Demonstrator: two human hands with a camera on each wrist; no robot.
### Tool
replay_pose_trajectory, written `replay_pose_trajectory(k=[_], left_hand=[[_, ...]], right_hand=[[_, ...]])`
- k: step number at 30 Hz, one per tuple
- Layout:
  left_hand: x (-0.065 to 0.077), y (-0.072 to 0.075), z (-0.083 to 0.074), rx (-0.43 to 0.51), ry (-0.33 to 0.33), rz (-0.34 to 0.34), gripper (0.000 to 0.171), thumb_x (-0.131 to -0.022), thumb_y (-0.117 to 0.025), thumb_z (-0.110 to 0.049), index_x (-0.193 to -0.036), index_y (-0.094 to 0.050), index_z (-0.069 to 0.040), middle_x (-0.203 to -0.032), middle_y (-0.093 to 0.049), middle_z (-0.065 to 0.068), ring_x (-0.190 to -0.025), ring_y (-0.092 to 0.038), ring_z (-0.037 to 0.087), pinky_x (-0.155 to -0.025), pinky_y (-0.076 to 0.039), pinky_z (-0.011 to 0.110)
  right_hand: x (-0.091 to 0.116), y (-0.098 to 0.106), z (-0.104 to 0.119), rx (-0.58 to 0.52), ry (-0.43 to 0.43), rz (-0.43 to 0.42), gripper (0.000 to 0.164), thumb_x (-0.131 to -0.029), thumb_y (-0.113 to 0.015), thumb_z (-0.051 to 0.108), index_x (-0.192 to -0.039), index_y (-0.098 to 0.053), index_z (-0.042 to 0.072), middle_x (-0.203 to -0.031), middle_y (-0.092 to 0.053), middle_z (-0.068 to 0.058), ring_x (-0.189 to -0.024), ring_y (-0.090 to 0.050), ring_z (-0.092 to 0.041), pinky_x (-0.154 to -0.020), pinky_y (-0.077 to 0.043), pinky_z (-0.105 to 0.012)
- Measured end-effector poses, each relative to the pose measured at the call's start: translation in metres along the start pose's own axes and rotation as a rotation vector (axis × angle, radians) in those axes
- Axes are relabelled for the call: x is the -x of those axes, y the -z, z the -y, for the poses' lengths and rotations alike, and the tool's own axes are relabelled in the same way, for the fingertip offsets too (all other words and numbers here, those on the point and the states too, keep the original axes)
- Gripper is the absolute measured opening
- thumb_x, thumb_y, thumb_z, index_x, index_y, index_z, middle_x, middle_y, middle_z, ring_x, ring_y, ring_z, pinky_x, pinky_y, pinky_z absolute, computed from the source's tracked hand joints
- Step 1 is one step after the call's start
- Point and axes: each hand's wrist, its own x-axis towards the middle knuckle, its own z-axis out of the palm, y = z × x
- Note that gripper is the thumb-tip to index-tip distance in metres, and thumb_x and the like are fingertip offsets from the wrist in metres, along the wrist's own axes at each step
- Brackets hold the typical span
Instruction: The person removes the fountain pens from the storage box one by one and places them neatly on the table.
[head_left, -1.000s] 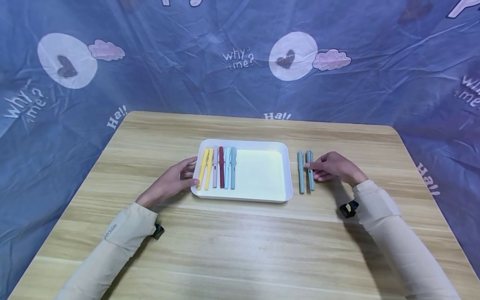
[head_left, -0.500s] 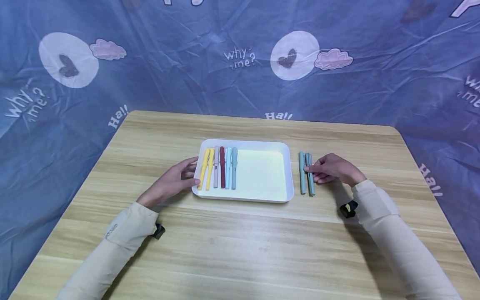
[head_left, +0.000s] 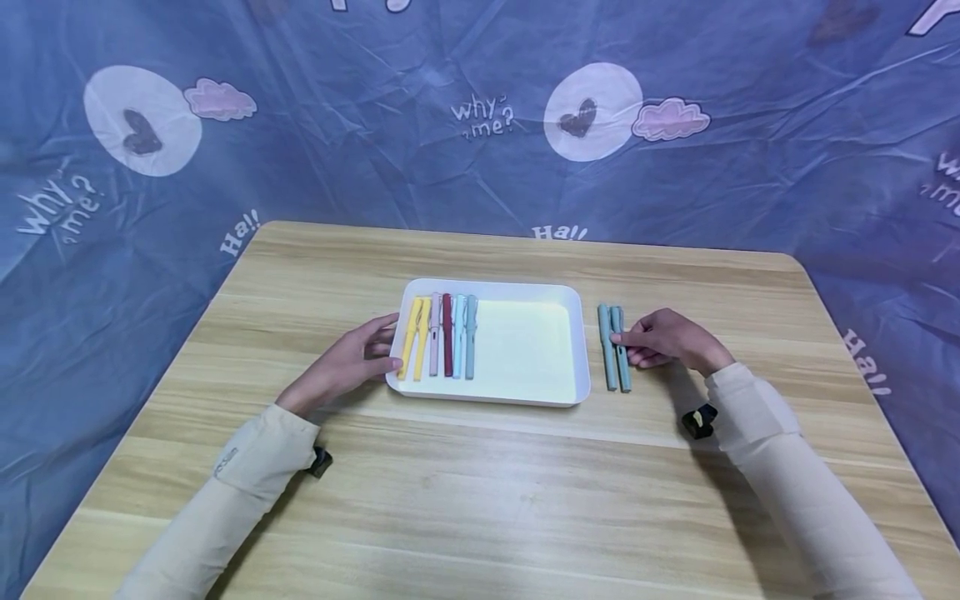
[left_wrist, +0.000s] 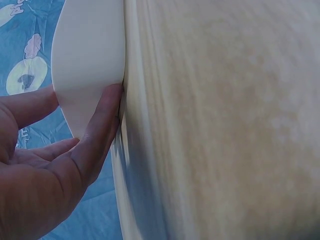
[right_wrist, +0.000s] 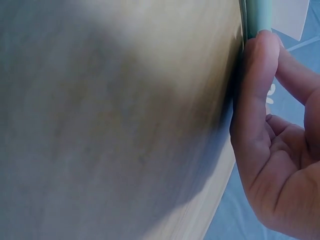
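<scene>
Across the back, a blue printed cloth [head_left: 337, 183] is hanging in wrinkles, and in front of it a wood-grain surface [head_left: 480, 483] is taking up most of the rest. A white tray [head_left: 525, 350] is sitting around the middle of that. The left hand [head_left: 341, 362] is holding the tray by its left end, thumb coming over the rim, fingers going along the outer wall. The right hand [head_left: 671, 340] is pinching the right teal pen [head_left: 622, 367] between thumb and fingers. That one's lying just beside the left teal pen [head_left: 607, 350], both off the tray's right end; can't tell if they're actually touching. Inside the tray, at its left end, six more are lining up side by side: two yellow pens [head_left: 422, 342], then a lilac pen [head_left: 434, 333], a dark red pen [head_left: 447, 337], a light blue pen [head_left: 458, 337] and a grey-blue pen [head_left: 470, 342]. Progress-wise, I'm reading it as mostly done: six are lying in the tray in a tidy row, and just the teal pair is lying outside.
</scene>
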Motion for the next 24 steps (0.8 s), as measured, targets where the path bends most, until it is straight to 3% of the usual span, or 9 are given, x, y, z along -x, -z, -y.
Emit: replay_pose_trajectory(k=[24], left_hand=[[-0.0006,0.0000,0.0020,0.008,-0.007,0.002,0.080,-0.100,-0.067,-0.002,-0.164,-0.018,0.000,-0.159,-0.039,0.028,-0.139,-0.048,0.044,-0.100,-0.056,0.040]], right_hand=[[0.0025,0.0010,-0.0029,0.005,0.026,0.029,0.034,-0.109,-0.058,0.029,-0.106,-0.060,-0.006,-0.081,-0.068,-0.002,-0.073,-0.066,-0.007,-0.072,-0.062,-0.025]])
